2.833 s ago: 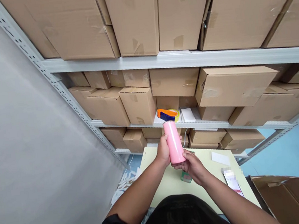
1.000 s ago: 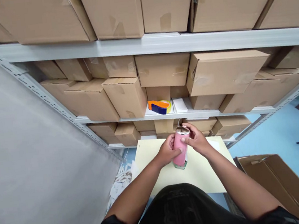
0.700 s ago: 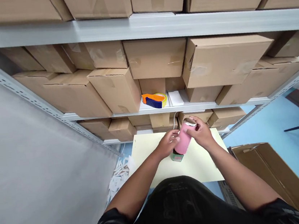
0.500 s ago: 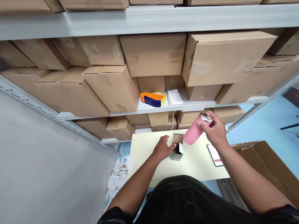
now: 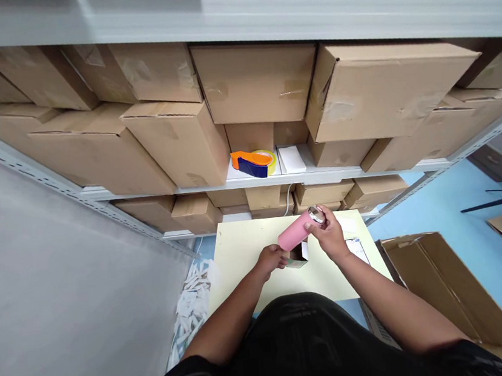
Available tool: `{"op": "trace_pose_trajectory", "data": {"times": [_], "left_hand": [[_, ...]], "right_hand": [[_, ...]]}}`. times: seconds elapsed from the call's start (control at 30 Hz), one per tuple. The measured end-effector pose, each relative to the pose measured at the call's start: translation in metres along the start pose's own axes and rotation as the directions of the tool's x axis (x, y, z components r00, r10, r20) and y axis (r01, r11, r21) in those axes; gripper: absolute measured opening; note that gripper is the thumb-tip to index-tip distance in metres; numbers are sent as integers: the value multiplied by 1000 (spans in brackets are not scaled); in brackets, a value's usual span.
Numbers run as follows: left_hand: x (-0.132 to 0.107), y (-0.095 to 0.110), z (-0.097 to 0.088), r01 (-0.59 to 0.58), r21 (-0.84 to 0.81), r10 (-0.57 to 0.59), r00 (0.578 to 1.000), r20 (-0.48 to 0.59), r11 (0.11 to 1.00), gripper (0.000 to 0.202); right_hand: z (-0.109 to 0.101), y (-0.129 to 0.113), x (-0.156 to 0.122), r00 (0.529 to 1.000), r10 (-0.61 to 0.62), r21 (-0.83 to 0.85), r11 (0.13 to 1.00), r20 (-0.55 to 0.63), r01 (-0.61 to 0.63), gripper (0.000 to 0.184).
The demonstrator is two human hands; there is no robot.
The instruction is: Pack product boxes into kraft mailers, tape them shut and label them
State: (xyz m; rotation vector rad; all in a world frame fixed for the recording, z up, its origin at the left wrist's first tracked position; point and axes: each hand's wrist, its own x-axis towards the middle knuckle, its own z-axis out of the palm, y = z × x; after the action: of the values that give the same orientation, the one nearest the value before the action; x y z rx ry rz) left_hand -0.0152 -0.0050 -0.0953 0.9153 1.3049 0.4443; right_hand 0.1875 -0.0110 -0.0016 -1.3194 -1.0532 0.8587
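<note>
Two bare hands work above a pale table (image 5: pixel 230 239), the right hand (image 5: pixel 331 237) holding a pink tumbler (image 5: pixel 294 234) at a slant over a small open carton (image 5: pixel 297 263). Right fingers are wrapped around the tumbler near its silver end, thumb pressed on the near side, while the pink end points down toward the left hand (image 5: pixel 270 261). Left fingers are partly curled at the carton's left side; whether they grip it or merely rest against it, and whether the thumb touches the tumbler, cannot be told from this angle. The tumbler is outside the carton, its lower end covering part of the opening from view, with a white flap (image 5: pixel 305 251) standing out on the right. Judging by the pose, the step in hand is lining up tumbler and carton, one hand given to each. The next move appears to call for a steady left hand at the carton and a turn of the right wrist to square the tumbler with the opening, clear of the flap. A phone (image 5: pixel 357 250) lies on the table beside the right arm, and a tape dispenser (image 5: pixel 253 164) sits among cardboard boxes (image 5: pixel 259 83) on the shelving beyond
</note>
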Motion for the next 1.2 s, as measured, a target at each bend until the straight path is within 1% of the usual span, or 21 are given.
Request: {"op": "trace_pose_trajectory", "data": {"times": [0.1,0.2,0.37,0.47,0.6,0.7,0.77,0.9,1.03,1.13,1.2], "left_hand": [[-2,-3,0,23,-104,-18,999,45,994,16],[-2,-8,1,36,-175,-20,996,93,984,16],[2,-19,5,42,-238,-16,994,110,970,20],[4,-23,7,36,-264,-8,994,108,964,21],[5,-26,8,31,-266,-9,997,83,963,20],[3,-27,8,19,-249,4,996,91,968,14],[2,-27,10,10,-237,13,995,95,972,12],[-2,-26,13,0,-215,20,996,92,977,13],[-6,-27,16,3,-198,12,997,74,980,12],[-10,-28,19,1,-192,12,997,70,981,10],[-12,-28,21,-2,-189,14,998,64,982,9]], "right_hand": [[2,14,-6,999,29,10,1000,36,-29,79],[-6,22,-10,996,43,-40,998,74,-40,78],[-21,26,-16,993,12,-142,990,114,4,76],[-28,24,-20,992,-39,-229,971,121,66,75],[-35,18,-25,981,-133,-410,894,143,181,73],[-37,18,-27,976,-139,-481,852,168,204,72],[-36,22,-30,972,-127,-511,832,200,214,70],[-29,42,-41,941,-132,-556,778,312,294,63],[-25,70,-56,896,-171,-611,679,409,408,60],[-25,86,-64,876,-209,-649,603,434,465,57],[-25,91,-67,864,-234,-667,557,445,494,57]]}}
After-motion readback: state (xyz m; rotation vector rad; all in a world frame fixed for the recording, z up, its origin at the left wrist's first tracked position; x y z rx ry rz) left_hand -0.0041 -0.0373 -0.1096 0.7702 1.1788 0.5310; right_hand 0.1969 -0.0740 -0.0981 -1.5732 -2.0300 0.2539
